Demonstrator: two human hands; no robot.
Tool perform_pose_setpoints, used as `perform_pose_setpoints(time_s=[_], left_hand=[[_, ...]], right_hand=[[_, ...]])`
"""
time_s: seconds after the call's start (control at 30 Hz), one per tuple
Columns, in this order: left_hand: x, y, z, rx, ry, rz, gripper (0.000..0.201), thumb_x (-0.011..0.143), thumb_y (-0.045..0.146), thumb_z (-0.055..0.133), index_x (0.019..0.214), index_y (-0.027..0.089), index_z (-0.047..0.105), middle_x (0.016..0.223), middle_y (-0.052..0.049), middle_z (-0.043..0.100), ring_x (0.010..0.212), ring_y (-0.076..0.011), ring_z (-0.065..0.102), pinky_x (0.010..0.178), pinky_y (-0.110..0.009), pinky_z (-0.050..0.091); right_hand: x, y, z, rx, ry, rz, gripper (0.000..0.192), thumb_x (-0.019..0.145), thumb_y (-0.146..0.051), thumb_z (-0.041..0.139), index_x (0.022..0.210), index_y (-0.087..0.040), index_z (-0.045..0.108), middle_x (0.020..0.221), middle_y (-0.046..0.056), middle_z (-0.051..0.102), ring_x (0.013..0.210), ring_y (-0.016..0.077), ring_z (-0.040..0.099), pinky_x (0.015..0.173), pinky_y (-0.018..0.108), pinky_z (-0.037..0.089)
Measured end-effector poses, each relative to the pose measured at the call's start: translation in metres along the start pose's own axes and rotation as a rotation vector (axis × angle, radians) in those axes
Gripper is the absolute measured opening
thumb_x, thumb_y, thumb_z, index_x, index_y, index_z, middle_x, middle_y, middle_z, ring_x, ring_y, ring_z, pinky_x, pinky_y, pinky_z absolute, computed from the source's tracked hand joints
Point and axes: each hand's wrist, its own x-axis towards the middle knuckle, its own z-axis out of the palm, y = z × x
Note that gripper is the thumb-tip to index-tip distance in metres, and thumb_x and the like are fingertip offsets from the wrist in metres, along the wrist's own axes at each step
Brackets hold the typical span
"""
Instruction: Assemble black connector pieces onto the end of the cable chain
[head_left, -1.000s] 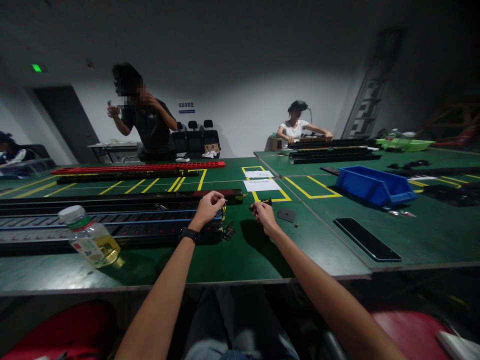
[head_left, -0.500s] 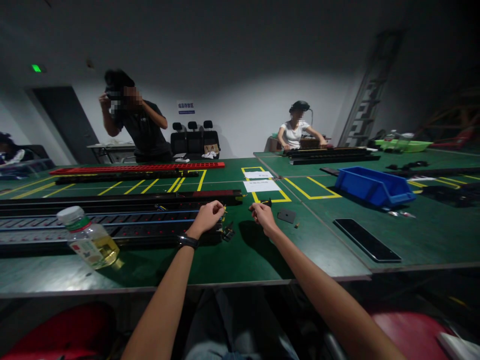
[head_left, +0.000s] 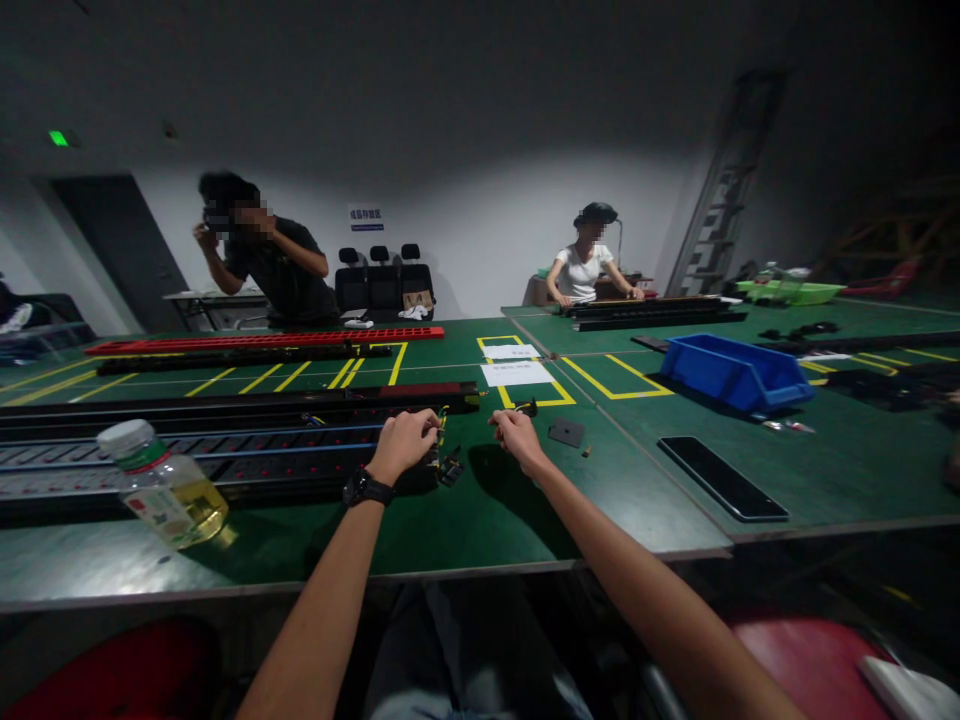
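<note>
1. Both forearms reach out from the near edge of the table (head_left: 487, 520), wrists low, hands side by side but apart.
2. The left hand (head_left: 403, 440), watch on its wrist, curls over the near end of the long black strip (head_left: 225, 455). Its fingers are closed into a loose fist around thin yellow wires (head_left: 441, 420) at that end.
3. The right hand (head_left: 516, 437) rests just right of it, fingers pinched together. Whether anything small sits between them I cannot tell.
4. The strip looks long, stiff and rather heavy, best taken by its body. The wires are likely light, limp and easily bent, so a fingertip pinch near the end suits them.
5. A small black clip (head_left: 451, 466) lies just beside the left hand, a black plate (head_left: 566, 432) near the right.
6. Farther off: a bottle (head_left: 161, 485) at left, a phone (head_left: 721, 477) and blue bin (head_left: 733, 372) at right.
</note>
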Motion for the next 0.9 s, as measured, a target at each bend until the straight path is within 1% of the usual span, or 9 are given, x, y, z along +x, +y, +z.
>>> perform_pose_setpoints(time_s=[0.13, 0.23, 0.4, 0.53, 0.6, 0.7, 0.8, 0.9], left_hand=[[0.002, 0.0, -0.004, 0.056, -0.023, 0.021, 0.019, 0.09, 0.028, 0.059, 0.099, 0.03, 0.076, 0.096, -0.004, 0.08, 0.095, -0.0259, 0.071, 0.087, -0.034, 0.048], [0.004, 0.001, -0.005, 0.054, -0.045, 0.033, 0.018, 0.089, 0.027, 0.061, 0.097, 0.03, 0.077, 0.097, -0.004, 0.08, 0.094, -0.0253, 0.072, 0.087, -0.033, 0.048], [0.009, 0.004, -0.007, 0.068, -0.088, 0.012, 0.018, 0.088, 0.027, 0.063, 0.096, 0.03, 0.078, 0.099, -0.005, 0.08, 0.093, -0.0261, 0.073, 0.085, -0.032, 0.05], [0.008, 0.012, -0.008, 0.185, -0.123, 0.014, 0.024, 0.093, 0.026, 0.054, 0.102, 0.028, 0.077, 0.103, -0.007, 0.08, 0.1, -0.0263, 0.072, 0.088, -0.034, 0.05], [0.007, 0.017, -0.007, 0.234, -0.162, 0.018, 0.029, 0.095, 0.024, 0.049, 0.105, 0.027, 0.076, 0.106, -0.007, 0.08, 0.104, -0.0259, 0.072, 0.091, -0.035, 0.049], [0.004, 0.024, -0.004, 0.266, -0.212, 0.018, 0.034, 0.098, 0.022, 0.044, 0.111, 0.026, 0.074, 0.108, -0.007, 0.079, 0.105, -0.0249, 0.071, 0.092, -0.035, 0.048], [0.0, 0.028, 0.0, 0.272, -0.203, 0.03, 0.035, 0.1, 0.023, 0.041, 0.117, 0.024, 0.071, 0.107, -0.009, 0.078, 0.104, -0.0251, 0.071, 0.092, -0.036, 0.047], [-0.004, 0.029, 0.002, 0.285, -0.171, 0.011, 0.032, 0.1, 0.027, 0.044, 0.121, 0.022, 0.068, 0.102, -0.011, 0.077, 0.102, -0.0275, 0.07, 0.091, -0.039, 0.047]], right_hand=[[0.0, 0.0, 0.002, -0.015, -0.011, -0.018, 0.034, 0.083, -0.052, 0.058, 0.075, -0.02, 0.067, 0.056, -0.002, 0.059, 0.043, 0.0105, 0.046, 0.042, 0.022, 0.033], [-0.001, 0.001, 0.002, -0.034, -0.016, -0.033, 0.035, 0.084, -0.052, 0.057, 0.075, -0.02, 0.067, 0.055, -0.002, 0.058, 0.043, 0.0102, 0.046, 0.042, 0.022, 0.033], [0.0, 0.002, 0.003, -0.065, -0.028, -0.045, 0.035, 0.085, -0.051, 0.055, 0.076, -0.02, 0.067, 0.056, -0.002, 0.06, 0.043, 0.0105, 0.046, 0.043, 0.023, 0.033], [0.0, 0.001, 0.003, -0.096, -0.045, -0.049, 0.035, 0.086, -0.049, 0.053, 0.077, -0.019, 0.068, 0.057, -0.002, 0.06, 0.045, 0.0107, 0.047, 0.044, 0.022, 0.034], [-0.001, -0.001, 0.003, -0.125, -0.038, -0.047, 0.034, 0.087, -0.047, 0.052, 0.077, -0.019, 0.068, 0.057, -0.002, 0.059, 0.046, 0.0106, 0.047, 0.045, 0.022, 0.035], [-0.002, -0.003, 0.004, -0.161, -0.024, -0.047, 0.032, 0.088, -0.043, 0.051, 0.077, -0.018, 0.068, 0.057, -0.002, 0.059, 0.048, 0.011, 0.049, 0.047, 0.021, 0.037], [-0.003, -0.004, 0.005, -0.168, -0.039, -0.042, 0.032, 0.089, -0.042, 0.051, 0.078, -0.017, 0.068, 0.059, -0.001, 0.06, 0.049, 0.0114, 0.051, 0.047, 0.021, 0.039], [-0.003, -0.003, 0.005, -0.171, -0.059, -0.037, 0.032, 0.089, -0.042, 0.05, 0.078, -0.017, 0.069, 0.06, -0.001, 0.061, 0.048, 0.0114, 0.051, 0.046, 0.021, 0.039]])
